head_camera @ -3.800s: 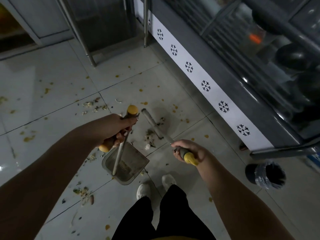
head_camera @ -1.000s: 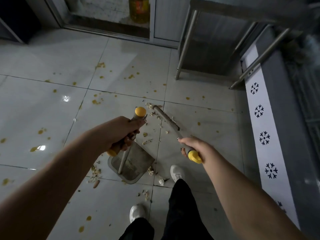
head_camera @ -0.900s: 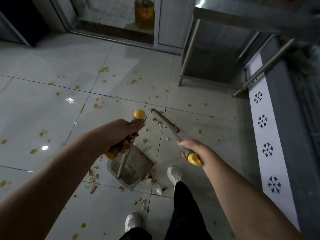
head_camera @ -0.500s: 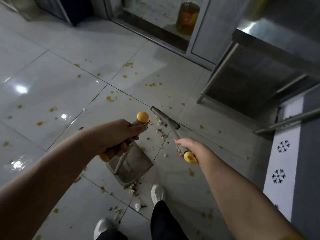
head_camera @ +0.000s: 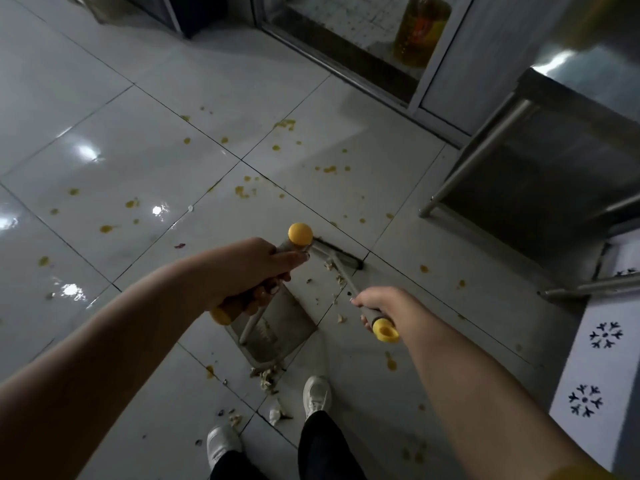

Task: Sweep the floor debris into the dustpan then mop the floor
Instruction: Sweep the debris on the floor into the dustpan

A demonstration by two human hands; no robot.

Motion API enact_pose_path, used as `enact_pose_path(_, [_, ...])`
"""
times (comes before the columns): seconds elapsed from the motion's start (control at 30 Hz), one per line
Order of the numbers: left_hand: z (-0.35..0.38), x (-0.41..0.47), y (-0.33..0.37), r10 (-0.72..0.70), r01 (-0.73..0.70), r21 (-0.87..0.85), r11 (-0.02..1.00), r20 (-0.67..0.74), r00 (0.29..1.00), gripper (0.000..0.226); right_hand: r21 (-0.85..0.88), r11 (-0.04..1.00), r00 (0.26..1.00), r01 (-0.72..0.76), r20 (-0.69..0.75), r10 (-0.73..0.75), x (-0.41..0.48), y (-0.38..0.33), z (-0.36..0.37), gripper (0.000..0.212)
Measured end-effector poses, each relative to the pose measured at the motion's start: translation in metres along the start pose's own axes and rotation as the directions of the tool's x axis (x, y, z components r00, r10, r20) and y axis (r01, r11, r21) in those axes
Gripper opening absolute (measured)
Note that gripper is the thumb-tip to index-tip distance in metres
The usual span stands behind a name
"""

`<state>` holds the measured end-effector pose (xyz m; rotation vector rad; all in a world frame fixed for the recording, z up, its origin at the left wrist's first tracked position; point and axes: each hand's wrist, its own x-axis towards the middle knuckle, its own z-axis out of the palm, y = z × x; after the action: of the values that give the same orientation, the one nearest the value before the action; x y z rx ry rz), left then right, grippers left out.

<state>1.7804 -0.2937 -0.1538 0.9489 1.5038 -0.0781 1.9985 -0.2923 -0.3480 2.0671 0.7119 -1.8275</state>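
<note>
The left hand (head_camera: 249, 271) grips the dustpan (head_camera: 287, 329) by its handle; its pan rests on the floor (head_camera: 138, 150) below. The right hand (head_camera: 377, 303) grips the broom (head_camera: 343, 255) (head down just beyond the pan); debris (head_camera: 266, 375) lies around.

Glossy pale floor tiles (head_camera: 114, 157), steel table (head_camera: 540, 140) beyond.

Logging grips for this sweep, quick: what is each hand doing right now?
Left hand: closed around the handle of the dustpan.
Right hand: closed around the handle of the broom.
</note>
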Motion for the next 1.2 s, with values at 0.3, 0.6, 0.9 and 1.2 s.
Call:
enact_pose_path(0.3, [-0.015,-0.003,-0.008,-0.015,0.015,-0.007,1.0,-0.005,1.0,0.036,-0.002,0.998,0.997,0.065,0.051,-0.065,-0.017,-0.021,-0.008,0.028])
enact_pose_path(0.6, [-0.024,0.005,-0.019,-0.014,0.014,-0.02,1.0,-0.009,1.0,0.036,-0.036,0.997,0.997,0.068,-0.016,-0.069,0.001,-0.05,-0.004,0.027])
enact_pose_path(0.9, [-0.022,0.008,-0.019,-0.034,0.034,-0.03,0.999,0.018,0.999,0.035,-0.063,0.998,0.999,0.024,0.044,-0.021,0.003,-0.014,0.051,0.044])
enact_pose_path(1.2, [-0.015,0.0,-0.029,0.002,-0.002,0.009,1.0,0.07,0.998,0.037,0.136,0.99,0.979,-0.041,0.202,0.013,-0.022,0.002,0.002,0.023])
